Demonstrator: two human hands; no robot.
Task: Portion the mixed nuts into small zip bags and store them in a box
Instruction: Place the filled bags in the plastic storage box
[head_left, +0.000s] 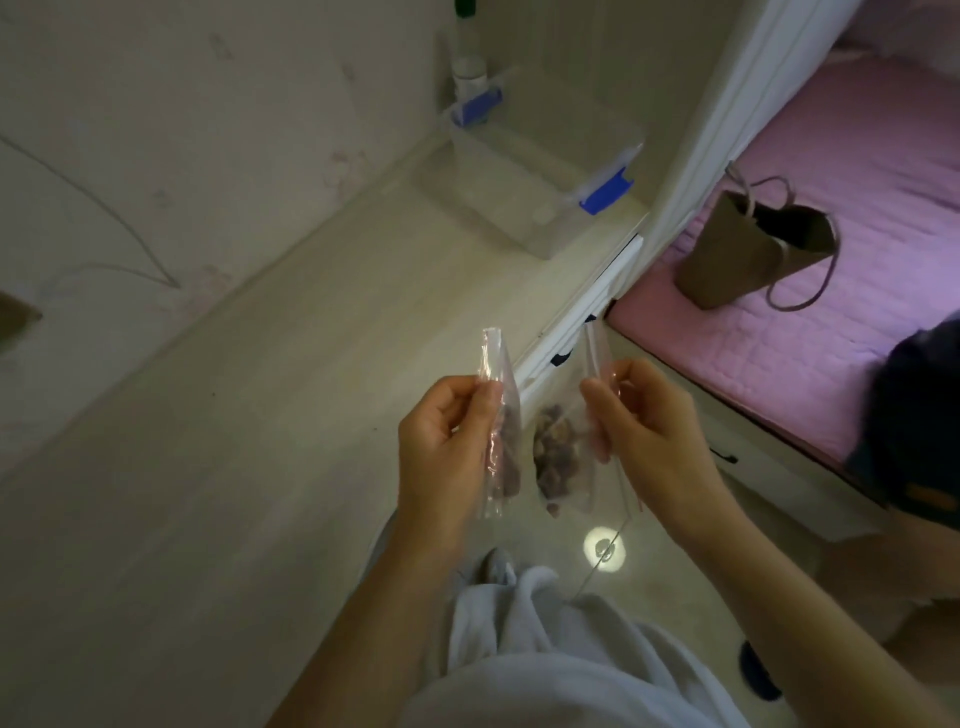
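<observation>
Mixed nuts lie as a brown clump low in a small clear zip bag, held in the air in front of the person and well apart from the storage box. A pink quilted bed cover fills the right side. A pale wood-grain worktop runs along the left beside a light wall, with white drawer fronts under its edge. At the worktop's far end stands the clear plastic box, a blue latch on its near right side and another at its far left corner. Whether a lid is on it cannot be told. A white bottle stands just behind the box. On the bed cover a brown paper bag with cord handles stands with its mouth open. The left hand has its fingers curled and pinches a second zip bag, turned edge-on and upright, with a dark strip of nuts showing inside. The right hand pinches the first bag near its top between thumb and fingertips, so that it hangs beside the other bag, the two close but apart. Any print on the bags, box or bottle is too blurred to read.
</observation>
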